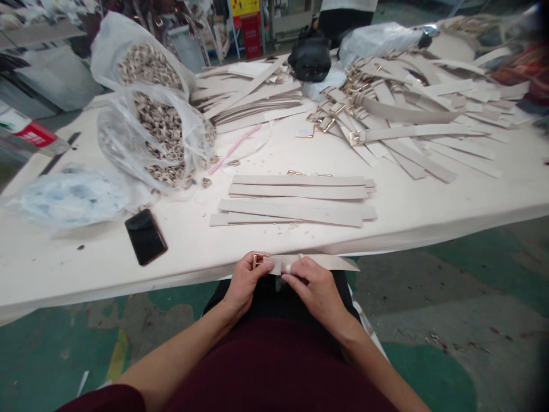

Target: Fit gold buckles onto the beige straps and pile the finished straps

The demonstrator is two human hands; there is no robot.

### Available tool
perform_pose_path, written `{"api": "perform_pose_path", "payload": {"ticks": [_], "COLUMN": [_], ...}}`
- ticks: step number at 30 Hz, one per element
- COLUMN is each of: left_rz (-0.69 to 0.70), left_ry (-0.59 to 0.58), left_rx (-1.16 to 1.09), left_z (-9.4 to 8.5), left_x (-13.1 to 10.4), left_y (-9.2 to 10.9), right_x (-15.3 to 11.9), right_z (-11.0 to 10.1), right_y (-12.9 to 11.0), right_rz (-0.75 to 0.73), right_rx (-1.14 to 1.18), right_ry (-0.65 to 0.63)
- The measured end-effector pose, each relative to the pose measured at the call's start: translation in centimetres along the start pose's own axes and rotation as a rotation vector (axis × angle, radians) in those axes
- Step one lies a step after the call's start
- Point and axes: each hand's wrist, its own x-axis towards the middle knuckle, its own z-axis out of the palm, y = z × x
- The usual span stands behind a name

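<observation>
A beige belt strap (337, 262) with a gold buckle (256, 261) lies across both hands at the table's front edge. My left hand (246, 283) is closed on the buckle end, thumb on top of the strap. My right hand (313, 283) pinches a small beige loop (288, 269) beside the strap's folded end; the strap runs out to the right behind the fingers. Just beyond, flat beige strips (295, 212) lie in two small stacks, and a few gold buckle parts (309, 173) lie behind them.
Plastic bags of small beige loops (165, 131) stand at the left, with a phone (146, 236) in front. Piles of strips (253, 97) lie at the back. Buckled belts (398, 109) heap at the right beside a black object (309, 56). A person (347, 17) stands behind the table.
</observation>
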Motion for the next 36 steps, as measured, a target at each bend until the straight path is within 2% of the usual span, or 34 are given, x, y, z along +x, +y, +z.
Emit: {"api": "perform_pose_path", "payload": {"ticks": [4,7,10,13,15,19,21,23,26,29,33,36], "left_rz": [-0.003,0.016,0.051,0.075,0.07,0.018,-0.005,-0.022,-0.065,-0.08,-0.046,-0.103], "left_ry": [0.012,-0.018,-0.055,-0.089,-0.121,-0.192,-0.237,-0.278,-0.294,-0.269,-0.252,-0.295], "left_rx": [-0.012,-0.008,0.037,0.104,0.139,0.165,0.177,0.194,0.177,0.145,0.174,0.113], "left_z": [0.7,1.1,1.4,1.5,1.4,1.1,1.1,1.2,1.5,1.9,2.4,2.3], "left_x": [-0.3,-0.5,-0.6,-0.7,-0.6,-0.5,-0.5,-0.5,-0.3,-0.2,-0.4,-0.6], "left_y": [-0.5,-0.8,-0.8,-0.6,-0.5,-0.6,-0.7,-0.8,-0.9,-0.9,-0.9,-0.8], "right_x": [-0.6,-1.0,-1.3,-1.6,-1.8,-1.8,-1.6,-1.5,-1.4,-1.8,-2.0,-1.7], "right_z": [0.9,1.3,1.7,1.9,1.7,1.0,0.8,0.7,0.7,0.7,0.9,1.0], "right_y": [0.6,0.6,0.5,0.8,1.2,2.2,2.4,2.4,2.3,2.3,2.5,2.7], "right_rz": [0.279,0.378,0.4,0.392,0.352,0.176,0.157,0.22,0.323,0.375,0.421,0.406], "right_rx": [0.346,0.537,0.603,0.572,0.506,0.241,0.182,0.257,0.529,0.743,0.705,0.654], "right_ry": [0.014,0.029,0.072,0.14,0.145,0.1,0.06,0.014,-0.027,0.021,0.076,0.05]}}
